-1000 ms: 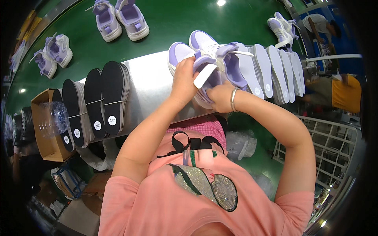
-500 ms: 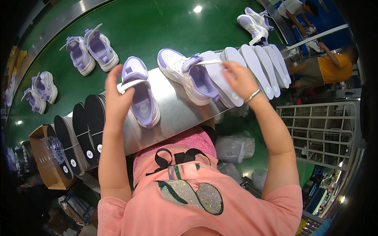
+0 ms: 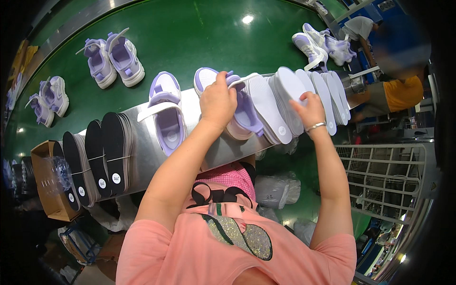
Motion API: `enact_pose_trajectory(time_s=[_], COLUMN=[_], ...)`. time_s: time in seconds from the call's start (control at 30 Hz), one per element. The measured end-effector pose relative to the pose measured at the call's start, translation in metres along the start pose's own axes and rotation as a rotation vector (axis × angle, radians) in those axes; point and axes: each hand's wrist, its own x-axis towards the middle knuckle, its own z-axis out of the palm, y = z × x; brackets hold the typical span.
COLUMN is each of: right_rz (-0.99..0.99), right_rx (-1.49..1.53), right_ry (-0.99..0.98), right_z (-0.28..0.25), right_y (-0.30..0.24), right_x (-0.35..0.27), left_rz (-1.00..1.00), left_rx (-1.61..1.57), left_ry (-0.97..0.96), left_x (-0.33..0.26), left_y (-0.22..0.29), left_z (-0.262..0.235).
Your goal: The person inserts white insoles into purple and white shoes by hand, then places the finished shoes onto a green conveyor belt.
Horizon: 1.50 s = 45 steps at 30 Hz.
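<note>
My left hand (image 3: 218,100) is closed on the tongue and strap of a white and lilac sneaker (image 3: 247,114), covering much of its front. That shoe lies on the metal ledge with its heel toward me. My right hand (image 3: 311,110) pinches the edge of a white insole (image 3: 290,84), the top one of a stack, tilted slightly up from those beneath it. The matching sneaker (image 3: 167,121) sits to the left, untouched, its white strap hanging open to the side and a pale insole visible inside. Another stack of white insoles (image 3: 266,104) stands between my hands.
Black insoles (image 3: 116,147) stand in bundles at the left, beside a cardboard box (image 3: 45,190). More sneaker pairs rest on the green belt (image 3: 199,38), such as one pair (image 3: 118,59) at far left. A white wire rack (image 3: 380,175) is at the right. Co-workers stand at far right.
My left hand has left the left sneaker and moved right onto the other one's tongue. My right hand has released that shoe's strap and moved right to the white insoles.
</note>
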Motion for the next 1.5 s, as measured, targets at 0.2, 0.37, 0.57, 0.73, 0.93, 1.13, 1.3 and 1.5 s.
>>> enact_pose_trajectory(time_s=[0.2, 0.37, 0.57, 0.73, 0.93, 1.13, 1.3, 1.5], right_rz=[0.206, -0.556, -0.697, -0.493, -0.617, -0.806, -0.665, -0.63], right_rx=[1.006, 0.188, -0.186, -0.434, -0.38, -0.235, -0.162, -0.281], right_ry=[-0.874, -0.586, -0.391, -0.665, -0.645, -0.315, -0.435, -0.753], right_z=[-0.068, -0.005, 0.003, -0.043, -0.039, 0.032, 0.047, 0.049], right_y=[-0.05, -0.076, -0.1, -0.1, -0.101, -0.095, -0.092, -0.106], right_x=[-0.048, -0.048, -0.058, -0.073, -0.068, -0.065, -0.053, -0.037], left_rz=[-0.154, -0.091, -0.094, -0.056, -0.044, -0.054, -0.124, -0.136], left_rx=[-0.076, -0.169, -0.226, -0.175, -0.151, -0.235, -0.376, -0.432], left_ry=[-0.043, -0.115, -0.114, -0.104, -0.11, -0.115, -0.122, -0.113], left_x=[-0.016, -0.033, -0.037, -0.047, -0.045, -0.044, -0.043, -0.042], left_y=[0.004, 0.0, -0.009, 0.001, 0.001, -0.003, -0.002, -0.005], left_z=[-0.011, -0.008, 0.0, 0.007, 0.006, 0.011, 0.01, 0.014])
